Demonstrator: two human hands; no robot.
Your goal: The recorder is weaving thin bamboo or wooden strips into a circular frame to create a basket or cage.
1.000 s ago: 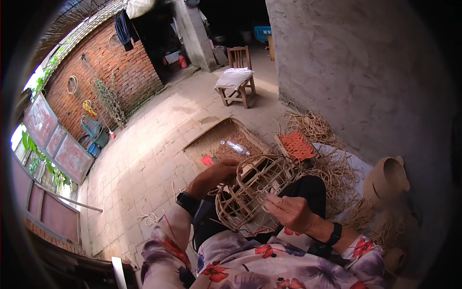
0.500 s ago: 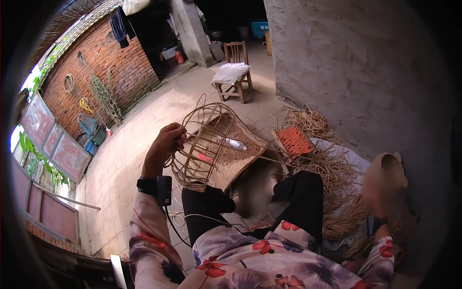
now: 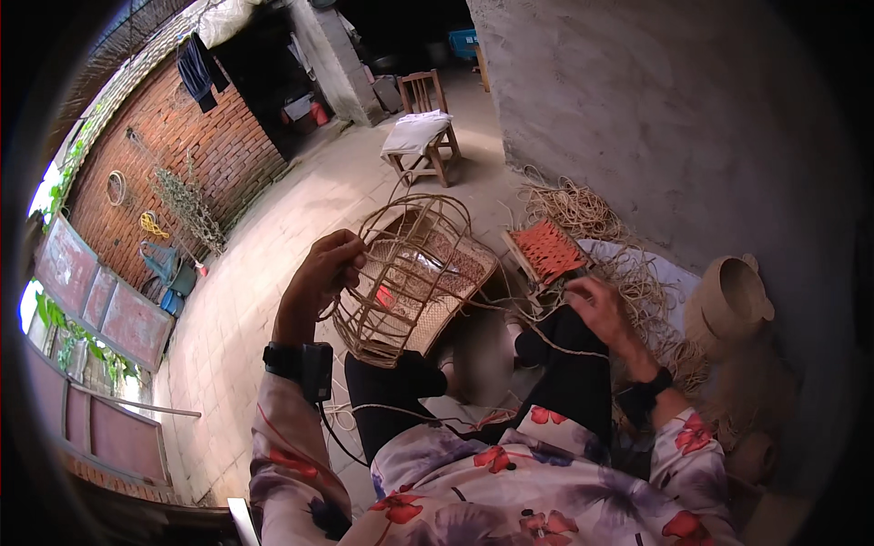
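Note:
My left hand (image 3: 339, 264) is closed on the side of an open-work woven basket (image 3: 401, 318), which rests tilted by my left knee. Its ribs and cross strands leave wide gaps. From the basket a thin cord (image 3: 555, 346) runs slack across my right thigh. Over that thigh is my right hand (image 3: 596, 309), fingers loosely bent and apart, with no strand plainly between them. Just beyond it stands a small stool (image 3: 546, 250) with an orange woven seat. Behind the basket lies a flat woven tray (image 3: 469, 291) holding brown grain-like bits and a shiny clear object.
Bundles of loose cord (image 3: 574, 207) lie along the grey wall (image 3: 655, 136), some on a white sheet (image 3: 678, 273). A round woven container (image 3: 724, 305) stands at right. Farther off is a wooden chair (image 3: 423, 136) with cloth on its seat.
My right hand has come back leftward from the far right to above my thigh. The cord, stretched straight before, now hangs slack. My left hand keeps its hold on the basket.

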